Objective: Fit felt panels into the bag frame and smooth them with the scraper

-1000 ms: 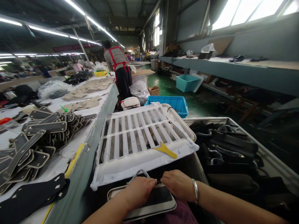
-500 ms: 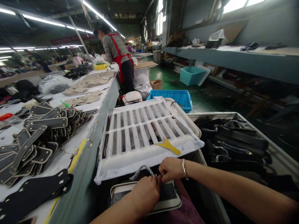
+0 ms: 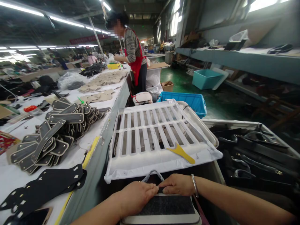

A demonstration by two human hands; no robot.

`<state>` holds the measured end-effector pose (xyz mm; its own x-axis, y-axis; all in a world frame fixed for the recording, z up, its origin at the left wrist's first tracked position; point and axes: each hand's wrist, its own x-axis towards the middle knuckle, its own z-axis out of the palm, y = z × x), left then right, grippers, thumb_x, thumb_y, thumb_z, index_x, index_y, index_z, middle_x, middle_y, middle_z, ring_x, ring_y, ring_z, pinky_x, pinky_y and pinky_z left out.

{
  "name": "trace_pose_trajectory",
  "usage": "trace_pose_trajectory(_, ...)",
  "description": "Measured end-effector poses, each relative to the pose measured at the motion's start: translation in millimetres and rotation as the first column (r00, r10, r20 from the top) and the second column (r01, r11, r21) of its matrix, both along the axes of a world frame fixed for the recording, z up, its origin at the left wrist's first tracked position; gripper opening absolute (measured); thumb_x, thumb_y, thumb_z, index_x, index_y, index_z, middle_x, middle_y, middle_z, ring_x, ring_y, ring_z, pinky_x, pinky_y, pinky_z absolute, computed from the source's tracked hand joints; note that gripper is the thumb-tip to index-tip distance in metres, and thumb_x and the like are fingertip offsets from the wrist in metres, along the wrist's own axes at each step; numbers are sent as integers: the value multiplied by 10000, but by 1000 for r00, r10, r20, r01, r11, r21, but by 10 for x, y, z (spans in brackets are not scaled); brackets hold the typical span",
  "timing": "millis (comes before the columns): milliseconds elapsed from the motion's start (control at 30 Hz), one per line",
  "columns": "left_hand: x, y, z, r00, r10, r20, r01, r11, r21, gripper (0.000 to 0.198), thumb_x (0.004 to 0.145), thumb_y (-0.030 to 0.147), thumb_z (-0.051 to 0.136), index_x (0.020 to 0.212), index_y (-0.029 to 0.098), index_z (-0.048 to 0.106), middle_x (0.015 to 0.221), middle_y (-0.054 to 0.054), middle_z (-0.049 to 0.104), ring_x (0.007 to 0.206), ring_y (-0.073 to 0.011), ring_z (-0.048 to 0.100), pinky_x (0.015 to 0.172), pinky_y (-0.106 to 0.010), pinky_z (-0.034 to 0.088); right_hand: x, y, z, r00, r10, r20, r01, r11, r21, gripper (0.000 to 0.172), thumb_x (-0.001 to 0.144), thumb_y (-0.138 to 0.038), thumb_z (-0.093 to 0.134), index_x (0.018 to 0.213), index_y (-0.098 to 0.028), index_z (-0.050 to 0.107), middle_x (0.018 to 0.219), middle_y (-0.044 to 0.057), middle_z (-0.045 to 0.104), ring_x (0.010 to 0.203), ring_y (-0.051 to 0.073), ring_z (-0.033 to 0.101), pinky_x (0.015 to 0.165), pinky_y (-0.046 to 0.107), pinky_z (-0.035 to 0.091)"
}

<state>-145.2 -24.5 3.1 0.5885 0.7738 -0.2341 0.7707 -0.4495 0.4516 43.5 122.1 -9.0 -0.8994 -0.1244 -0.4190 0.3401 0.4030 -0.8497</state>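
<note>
A dark panel with a cream edge (image 3: 167, 204) lies low in front of me, with a plastic-wrapped handle (image 3: 153, 175) standing up just beyond it. My left hand (image 3: 140, 195) rests along the panel's top left, palm down, its fingers extended and close together. From the right, my right hand (image 3: 177, 184), with a silver bangle at the wrist, meets the left fingertips at the panel's upper edge. Its fingers are bent and pressed down there; whether they pinch anything is hidden. Beyond both hands lies a white slatted rack (image 3: 145, 157) with a yellow Y-shaped piece (image 3: 181, 153) on it.
Left, a long table (image 3: 116, 97) holds piled grey straps (image 3: 67, 118) and black pieces (image 3: 51, 184). On the right stands a bin (image 3: 276, 137) of black bags. A blue crate (image 3: 182, 98) sits behind the rack. A person in a red apron (image 3: 138, 62) stands farther back.
My left hand has flattened out from a closed grip. My right fingers have stretched toward it. The view has swung left, and the person farther back is more upright.
</note>
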Motion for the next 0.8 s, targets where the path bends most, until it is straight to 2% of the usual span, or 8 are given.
trace_pose_trajectory(100,-37,-1,52,1000,-15,-9,15,1000,15,531,832,148,385,1358,98,332,1296,-151,520,1139,-256,542,924,-370,491,-127,-59,-1,999,45,-6,-44,994,99,338,881,-352,394,1053,-166,617,826,21,572,724,120,490,687,221,380)
trace_pose_trajectory(200,-207,-68,129,998,49,46,-48,999,-23,482,832,145,393,1314,132,402,1270,-114,553,1128,-219,554,953,-324,468,-221,-100,40,998,56,-2,-55,990,131,339,889,-362,375,1053,-184,613,838,24,582,730,126,501,691,226,383)
trace_pose_trajectory(300,-448,-205,132,989,107,107,-102,993,-52,461,841,152,415,1301,156,424,1310,-87,525,1182,-177,512,1008,-265,409,-309,-135,117,999,42,18,-43,997,66,373,907,-407,355,1092,-199,603,888,22,600,771,127,530,702,209,396)
trace_pose_trajectory(367,-574,-293,91,991,96,94,-92,995,-41,495,852,173,424,1344,159,373,1365,-97,463,1227,-184,468,1032,-281,386,-374,-157,141,999,42,23,-43,999,15,400,916,-429,341,1132,-202,590,962,26,611,843,137,553,745,204,413)
trace_pose_trajectory(567,-665,-323,17,998,40,57,-39,999,-22,495,890,215,379,1380,177,316,1388,-90,433,1239,-183,453,1040,-295,382,-592,-240,49,999,52,15,-52,998,-27,444,931,-456,309,1212,-212,550,1139,39,597,1042,174,553,929,252,402)
trace_pose_trajectory(667,-703,-310,45,997,33,66,-33,999,-16,503,865,191,396,1362,135,345,1372,-109,451,1231,-194,463,1037,-295,392,-711,-307,49,997,78,-26,-77,996,36,442,934,-417,308,1248,-198,528,1236,70,545,1133,193,507,997,285,364)
trace_pose_trajectory(800,-830,-419,69,966,132,222,-140,990,20,410,873,161,377,1270,104,460,1290,-94,542,1203,-153,491,1040,-224,381,-827,-394,115,997,72,-17,-69,988,135,420,919,-384,336,1191,-157,561,1153,103,589,1045,208,555,932,305,414)
